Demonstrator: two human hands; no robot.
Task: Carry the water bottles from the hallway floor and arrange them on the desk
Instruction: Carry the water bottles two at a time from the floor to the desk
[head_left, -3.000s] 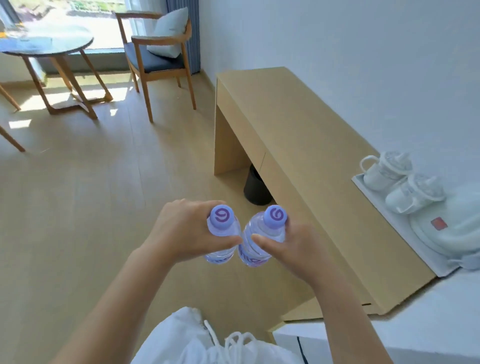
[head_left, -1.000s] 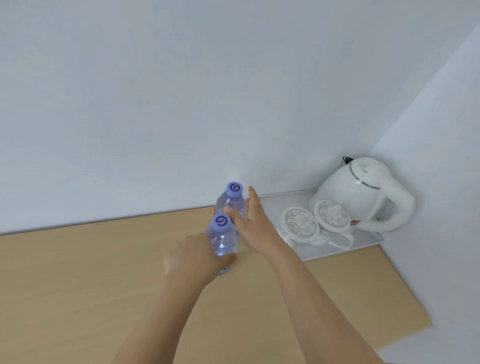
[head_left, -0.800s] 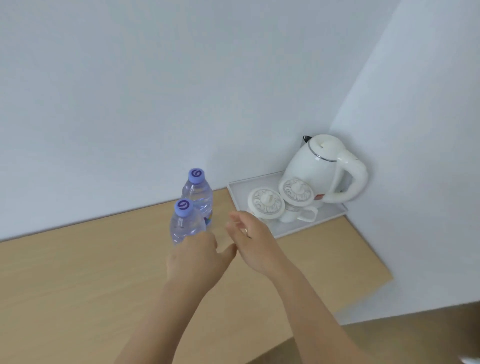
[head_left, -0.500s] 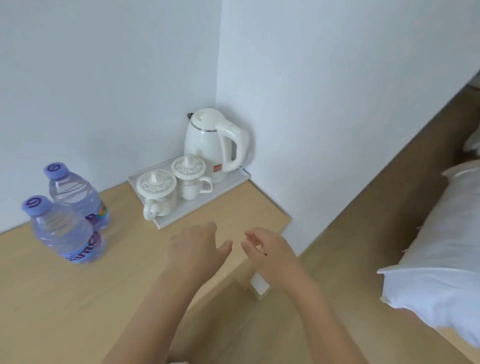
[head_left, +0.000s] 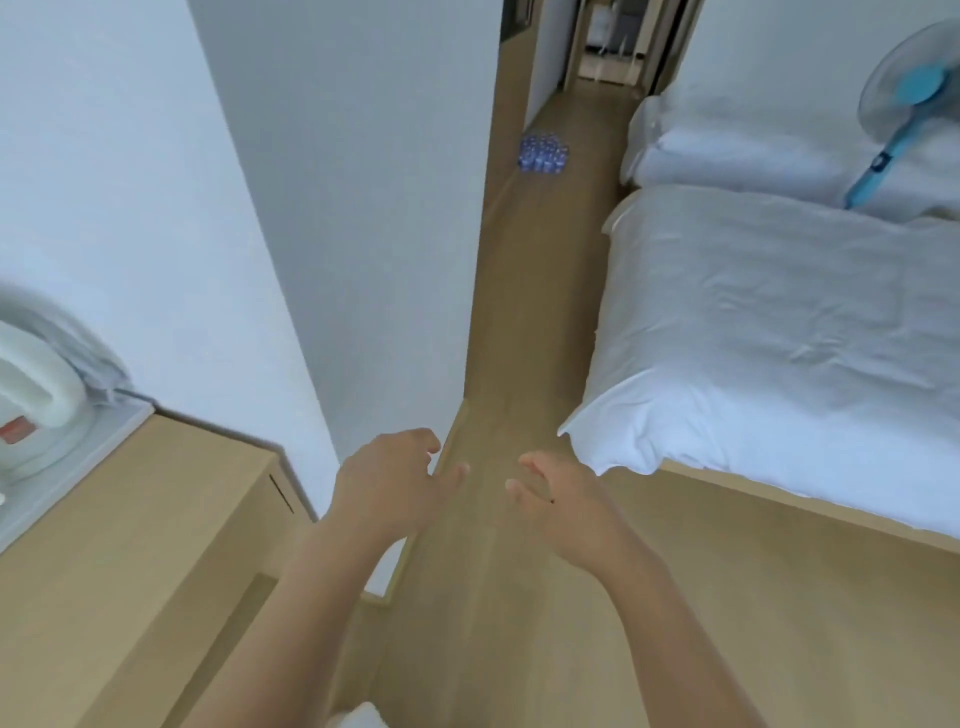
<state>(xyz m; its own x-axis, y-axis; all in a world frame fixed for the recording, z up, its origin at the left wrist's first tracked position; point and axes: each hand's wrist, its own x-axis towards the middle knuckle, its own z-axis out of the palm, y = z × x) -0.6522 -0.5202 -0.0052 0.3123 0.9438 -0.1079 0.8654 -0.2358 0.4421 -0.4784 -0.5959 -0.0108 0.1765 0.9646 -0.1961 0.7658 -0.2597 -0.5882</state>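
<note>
Far down the hallway a cluster of several water bottles (head_left: 543, 153) with purple caps stands on the wooden floor by the wall. The end of the wooden desk (head_left: 130, 519) fills the lower left; the two bottles set on it are out of view. My left hand (head_left: 395, 483) and my right hand (head_left: 558, 499) hover side by side over the floor in front of me. Both are empty with loosely spread fingers.
A white kettle (head_left: 31, 410) on a white tray (head_left: 93, 441) sits at the desk's end, at the left edge. A white wall corner (head_left: 337, 208) juts out on the left. A white-covered bed (head_left: 779, 338) lines the right, narrowing the passage; a blue fan (head_left: 914, 88) stands beyond it.
Both hands let go of the two bottles on the desk near the tray. The view then swung right, away from the desk, toward the hallway, with both hands empty.
</note>
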